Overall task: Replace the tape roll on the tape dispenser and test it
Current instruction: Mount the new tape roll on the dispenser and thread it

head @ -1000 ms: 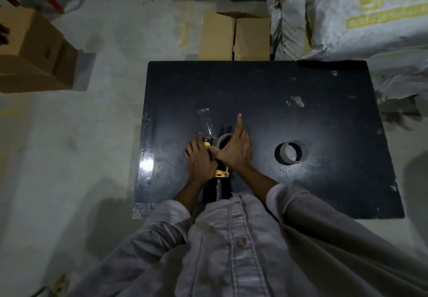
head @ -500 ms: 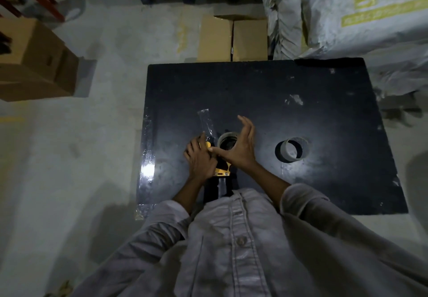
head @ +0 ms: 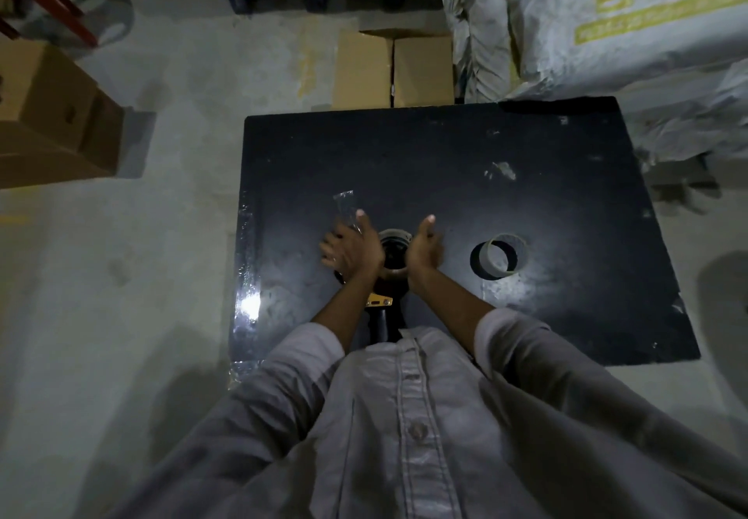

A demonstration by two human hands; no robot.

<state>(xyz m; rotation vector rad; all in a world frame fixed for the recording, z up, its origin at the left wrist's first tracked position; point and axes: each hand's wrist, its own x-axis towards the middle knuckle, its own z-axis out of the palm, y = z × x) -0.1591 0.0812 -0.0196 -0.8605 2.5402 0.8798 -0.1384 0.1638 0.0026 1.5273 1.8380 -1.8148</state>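
A person leans over a black bench (head: 445, 146) in the centre of the frame, both hands raised on either side of a tape dispenser (head: 380, 304) that lies flat between the forearms. The dispenser's long axis runs up and down the frame, its dark handle toward the lower edge near the shirt and its wheel end toward the top. On that end sits one tape roll (head: 394, 253), directly between the two hands and just beside each. The left hand (head: 351, 249) is open with fingers spread, lying over the left side of the dispenser head; whether it touches it cannot be told. The right hand (head: 423, 249) is also open, palm turned inward toward the roll, gripping nothing. A clear strip of tape (head: 344, 204) stands up past the left hand's fingertips, toward the upper left of the hands, so the left hand looks nearer for any pull on it. A second ring, apparently the bare core (head: 500, 261), lies alone on the bench to the right, well apart from the dispenser. Count: one dispenser, one mounted roll, one loose core, two open hands. Three cardboard boxes, one (head: 394, 69) just above the bench, stand on the floor.
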